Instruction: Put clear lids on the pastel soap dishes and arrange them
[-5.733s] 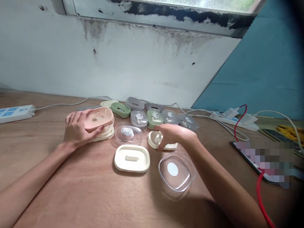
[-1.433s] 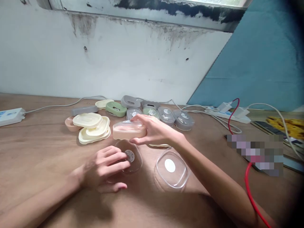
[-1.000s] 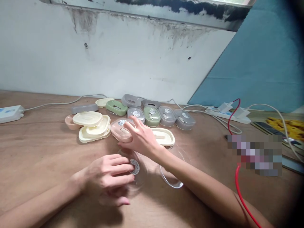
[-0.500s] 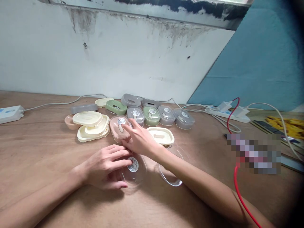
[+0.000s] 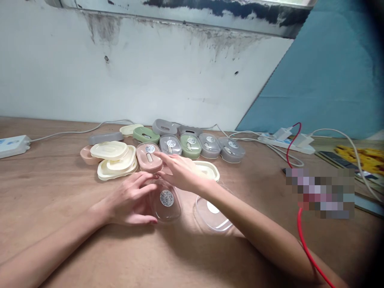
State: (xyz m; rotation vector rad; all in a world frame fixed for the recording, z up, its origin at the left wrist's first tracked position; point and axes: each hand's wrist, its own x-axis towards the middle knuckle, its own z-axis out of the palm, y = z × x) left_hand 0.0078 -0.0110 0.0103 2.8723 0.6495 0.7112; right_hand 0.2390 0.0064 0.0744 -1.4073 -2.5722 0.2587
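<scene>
Clear lid (image 5: pixel 167 201) at 3 o'clock off left hand's (image 5: pixel 130 200) spread fingers, axis roughly 11-to-5, left nearer; right hand's (image 5: pixel 181 172) spread too, pink box (image 5: pixel 149 161) at its 9.

1. A white wall (image 5: pixel 150 80), stained and pitted with small holes, stood behind the brown tabletop (image 5: pixel 66 256).
2. A blue sheet (image 5: pixel 336 80) rose at the right.
3. Black patches (image 5: pixel 228 9) marked the window ledge (image 5: pixel 192 17).
</scene>
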